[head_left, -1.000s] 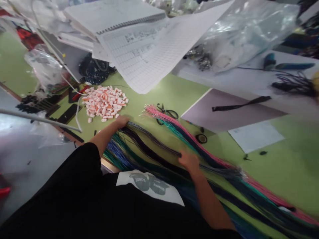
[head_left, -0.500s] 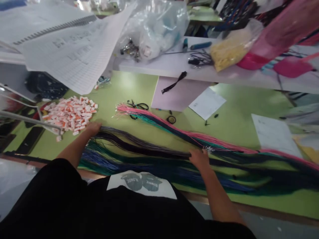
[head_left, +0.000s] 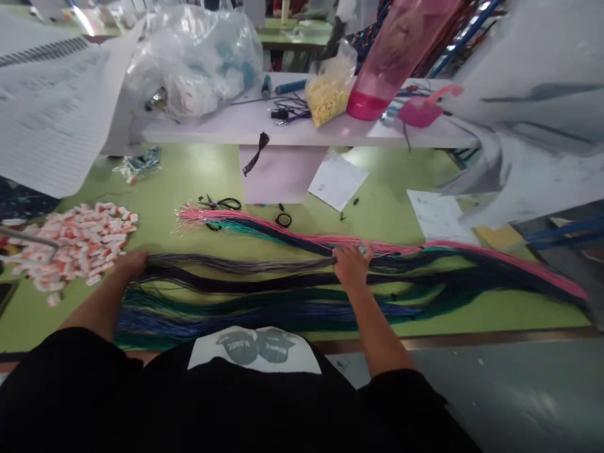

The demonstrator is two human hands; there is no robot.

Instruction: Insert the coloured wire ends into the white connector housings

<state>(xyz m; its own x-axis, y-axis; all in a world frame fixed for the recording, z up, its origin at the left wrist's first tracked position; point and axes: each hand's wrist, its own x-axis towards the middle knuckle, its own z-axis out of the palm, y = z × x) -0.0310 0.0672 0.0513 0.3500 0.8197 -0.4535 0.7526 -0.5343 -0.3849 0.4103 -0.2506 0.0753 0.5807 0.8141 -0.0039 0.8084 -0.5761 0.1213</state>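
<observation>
A bundle of grey wires (head_left: 245,265) is stretched between my two hands across the green tabletop. My left hand (head_left: 133,261) is closed round its left end, beside the heap of white and orange connectors (head_left: 78,242). My right hand (head_left: 352,263) grips the bundle further right, with its fingers near the pink wires (head_left: 292,231). Something small and whitish shows by the fingertips, too blurred to name. Closer to my body lie a dark wire bundle (head_left: 236,284) and green and blue wires (head_left: 264,313), running side by side.
Behind the pink wires lie scissors (head_left: 219,202), a roll of black tape (head_left: 284,219) and paper sheets (head_left: 338,181). A raised white shelf (head_left: 292,129) carries plastic bags, a yellow-filled bag (head_left: 330,94) and a pink bottle (head_left: 377,78). Hanging papers (head_left: 51,119) overhang the left side.
The view has swung to the right. Both hands still grip the grey wires, which now lie straighter and further from the dark bundle, closer to the pink wires.
</observation>
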